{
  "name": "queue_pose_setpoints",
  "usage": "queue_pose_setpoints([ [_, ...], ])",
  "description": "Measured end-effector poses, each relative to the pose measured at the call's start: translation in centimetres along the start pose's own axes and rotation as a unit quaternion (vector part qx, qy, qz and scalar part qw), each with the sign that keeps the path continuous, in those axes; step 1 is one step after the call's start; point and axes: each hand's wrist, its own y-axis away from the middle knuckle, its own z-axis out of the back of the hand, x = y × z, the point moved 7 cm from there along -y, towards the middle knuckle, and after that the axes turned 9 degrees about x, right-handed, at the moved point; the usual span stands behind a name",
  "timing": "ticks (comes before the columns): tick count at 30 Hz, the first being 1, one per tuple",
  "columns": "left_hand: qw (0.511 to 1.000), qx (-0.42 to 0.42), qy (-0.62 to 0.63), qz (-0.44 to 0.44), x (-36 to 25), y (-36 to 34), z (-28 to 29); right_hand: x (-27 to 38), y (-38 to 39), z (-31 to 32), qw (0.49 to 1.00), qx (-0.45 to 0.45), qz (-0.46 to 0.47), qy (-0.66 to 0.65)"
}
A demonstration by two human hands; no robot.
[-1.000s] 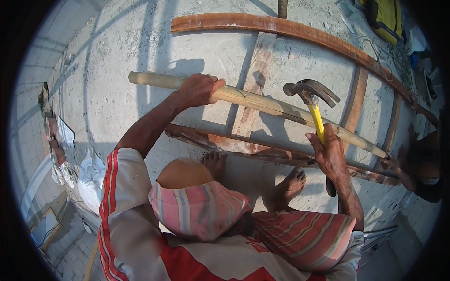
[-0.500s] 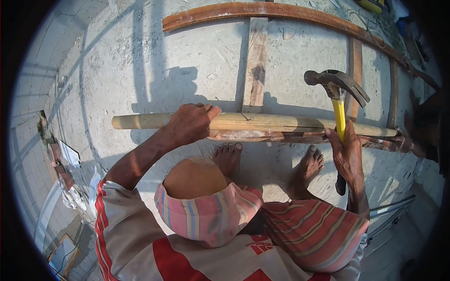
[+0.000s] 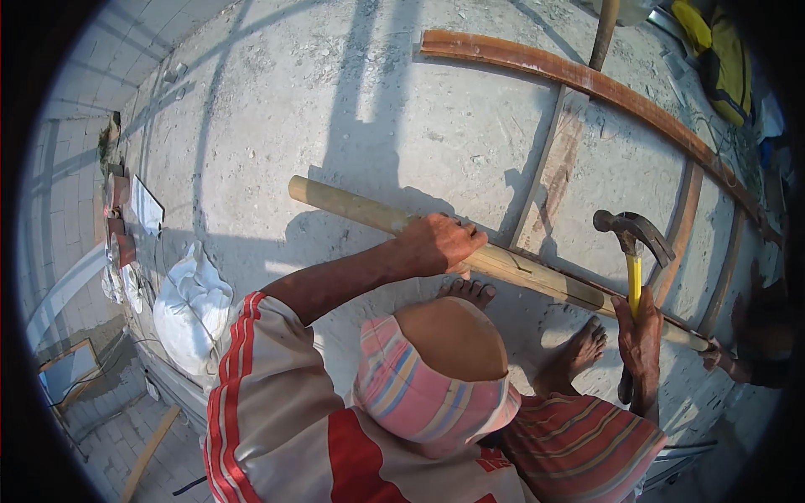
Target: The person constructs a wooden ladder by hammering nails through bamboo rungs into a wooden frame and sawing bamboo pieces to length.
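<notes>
A round pale wooden pole (image 3: 352, 205) slants from the middle left to the lower right. My left hand (image 3: 444, 243) is closed around its upper side, palm down. A thin nail-like piece (image 3: 521, 269) sticks out of the pole just right of that hand. My right hand (image 3: 639, 334) grips a claw hammer (image 3: 633, 272) by its yellow and black handle, head raised above the pole. At the pole's right end, another person's hand (image 3: 717, 356) touches or holds it. Crosspieces (image 3: 553, 172) of a wooden frame reach toward the pole from a reddish-brown beam (image 3: 520, 60).
My bare feet (image 3: 579, 350) are close to the pole on the dusty concrete floor (image 3: 277, 109). A white sack (image 3: 193, 306) lies at the left, by a block wall. A yellow and dark bag (image 3: 725, 71) lies at the far right. Another wooden stick (image 3: 604, 33) meets the beam.
The whole view has turned, so the frame and pole appear shifted right and more slanted. My left hand still grips the pole; my right hand still holds the hammer upright.
</notes>
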Motion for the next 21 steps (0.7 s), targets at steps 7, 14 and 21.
queue_pose_setpoints([
  [7, 0.997, -0.074, 0.028, -0.017, 2.2, 3.1, 1.2, 1.0, -1.2, -0.6, 0.999, 0.025, 0.01, 0.042],
  [14, 0.997, -0.059, 0.049, -0.022, 2.4, 2.5, 1.1, 0.4, -0.8, -1.0, 0.998, 0.034, 0.046, 0.029],
  [21, 0.997, -0.065, 0.033, -0.029, 2.7, 2.8, 1.0, 0.6, -0.4, -1.2, 0.996, 0.067, 0.033, 0.039],
])
